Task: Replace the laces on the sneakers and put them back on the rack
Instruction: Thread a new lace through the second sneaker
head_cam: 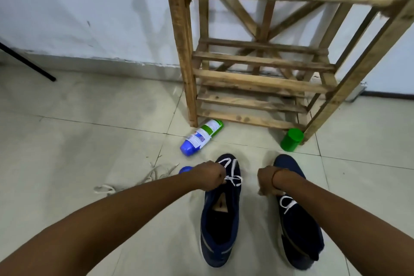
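Note:
Two navy sneakers stand side by side on the tiled floor, toes pointing at the wooden rack. The left sneaker carries a white lace with loose loops near the toe. My left hand pinches that lace at the shoe's left side. My right hand is curled over the right sneaker, gripping its white lace; the fingertips are hidden. A worn, off-white old lace lies loose on the floor to the left.
A spray bottle with a blue cap lies on its side in front of the rack's left leg. A green cup stands by the right leg. A blue cap peeks out behind my left wrist. A black rod leans at far left.

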